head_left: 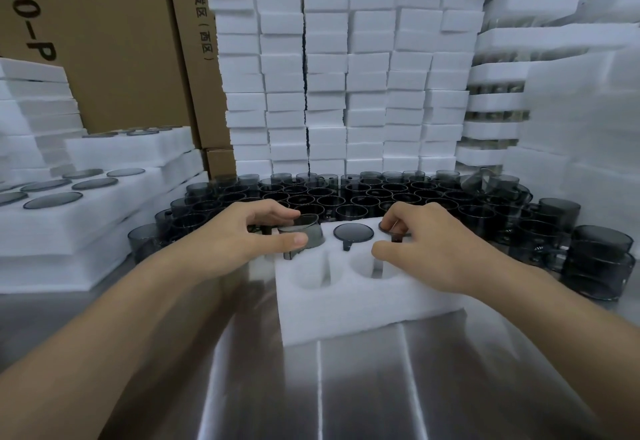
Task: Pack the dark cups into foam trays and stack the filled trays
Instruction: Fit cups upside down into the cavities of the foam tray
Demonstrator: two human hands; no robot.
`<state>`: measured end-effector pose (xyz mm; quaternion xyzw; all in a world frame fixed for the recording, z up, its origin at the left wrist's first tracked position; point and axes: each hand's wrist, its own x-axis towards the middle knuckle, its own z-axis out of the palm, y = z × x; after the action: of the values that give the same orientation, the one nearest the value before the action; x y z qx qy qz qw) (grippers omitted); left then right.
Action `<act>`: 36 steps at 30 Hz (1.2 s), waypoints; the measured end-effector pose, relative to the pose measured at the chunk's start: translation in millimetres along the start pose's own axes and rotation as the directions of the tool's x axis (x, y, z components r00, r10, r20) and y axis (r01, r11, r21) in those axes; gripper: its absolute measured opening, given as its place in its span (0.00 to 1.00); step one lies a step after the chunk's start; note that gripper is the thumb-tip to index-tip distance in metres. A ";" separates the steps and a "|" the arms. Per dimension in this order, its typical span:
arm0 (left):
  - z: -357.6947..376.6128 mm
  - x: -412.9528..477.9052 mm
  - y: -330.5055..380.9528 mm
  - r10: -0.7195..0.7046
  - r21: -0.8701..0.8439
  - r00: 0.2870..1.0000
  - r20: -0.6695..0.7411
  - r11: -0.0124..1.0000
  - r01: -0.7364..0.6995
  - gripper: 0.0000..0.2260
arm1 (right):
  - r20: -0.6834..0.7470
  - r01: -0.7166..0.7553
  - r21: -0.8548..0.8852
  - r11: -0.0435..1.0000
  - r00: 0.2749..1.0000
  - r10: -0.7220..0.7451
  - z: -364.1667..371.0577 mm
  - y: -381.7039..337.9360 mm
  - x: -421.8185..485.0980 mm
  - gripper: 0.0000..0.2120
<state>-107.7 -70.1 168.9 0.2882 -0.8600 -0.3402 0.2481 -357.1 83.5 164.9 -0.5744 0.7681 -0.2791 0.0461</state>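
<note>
A white foam tray (349, 304) lies on the steel table in front of me. My left hand (249, 235) grips a dark cup (306, 233), tilted and half sunk in the tray's far-left hole. A second dark cup (353, 233) sits flush in the far-middle hole. My right hand (426, 245) pinches a third dark cup (394, 230) at the far-right hole, mostly hidden by the fingers. Two near holes (311, 275) are bare. Behind the tray stands a crowd of loose dark cups (363, 193).
Filled foam trays (104, 197) are stacked at the left. Tall piles of foam blocks (329, 76) form a wall behind the cups, with cardboard boxes (114, 41) at the back left. More stacked trays (502, 100) and cups (599, 259) stand at the right.
</note>
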 end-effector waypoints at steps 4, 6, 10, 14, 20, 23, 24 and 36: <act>-0.2 0.1 5.5 -0.010 0.040 0.999 0.043 0.999 0.008 0.24 | 0.002 -0.009 -0.008 1.000 1.000 0.009 0.3 -1.6 -1.0 0.30; 1.5 -2.2 10.8 -0.027 0.076 0.997 0.070 0.997 0.022 0.26 | 0.005 -0.020 -0.009 1.000 1.000 0.020 0.3 -1.3 -1.6 0.30; 13.6 -9.2 28.7 0.058 0.299 0.997 0.054 0.952 -0.072 0.43 | -0.002 -0.021 -0.024 0.999 1.000 0.021 -0.5 -2.4 -1.9 0.29; 31.2 -13.7 46.3 -0.044 0.421 0.961 0.273 0.904 -0.079 0.53 | 0.003 -0.024 -0.029 0.999 1.000 0.024 -0.3 -3.6 -3.0 0.31; 35.2 -16.2 58.0 -0.137 0.478 0.924 0.358 0.877 -0.055 0.54 | 0.018 -0.027 -0.041 0.999 0.999 0.028 -0.6 -7.0 -4.6 0.31; 37.0 -16.0 52.7 -0.134 0.486 0.918 0.373 0.871 -0.070 0.57 | 0.026 -0.046 -0.043 0.998 0.999 0.047 0.3 -6.2 -4.5 0.30; 37.9 -15.0 50.2 -0.132 0.495 0.918 0.375 0.865 -0.077 0.59 | 0.025 -0.056 -0.041 0.998 0.998 0.057 0.8 -5.6 -4.3 0.30; 19.6 -11.3 24.0 -0.081 0.334 0.978 0.194 0.943 0.012 0.60 | -0.329 -0.107 -0.211 0.972 0.944 0.032 -24.7 34.8 7.4 0.14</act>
<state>-119.7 -39.4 171.1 0.3093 -0.9188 -0.2249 0.0981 -399.1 92.5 170.8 -0.4945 0.8120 -0.2785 -0.1363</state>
